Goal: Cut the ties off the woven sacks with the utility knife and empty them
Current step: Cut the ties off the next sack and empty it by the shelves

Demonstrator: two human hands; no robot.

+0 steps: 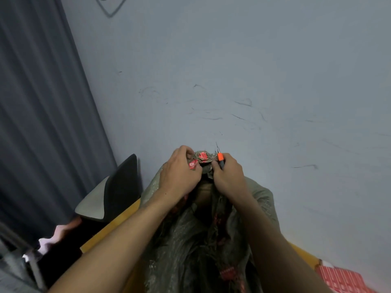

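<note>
Grey-green woven sack with red print [190,246] stands upright in front of the person, centre-bottom of the view. It is on or against a yellow surface [110,229], cannot tell which. Its bunched neck [202,157] is at the top, between the 2 hands.

Left hand [179,172] grips the left side of the neck, fingers curled round the gathered fabric. Right hand [229,176] is against the right side of the neck and holds a slim utility knife with an orange collar [220,158]. Its fingers are wrapped tight on the handle, and the thin blade points up past the neck toward the wall, tip clear of the fabric. The tie itself is too small to make out.

Behind is a pale blue-grey scuffed wall [254,70], with a dark grey curtain [42,102] on the left. A black-and-grey chair-like object [114,191] is just beside the sack. A red-and-white patterned item [342,278] is at bottom right.
</note>
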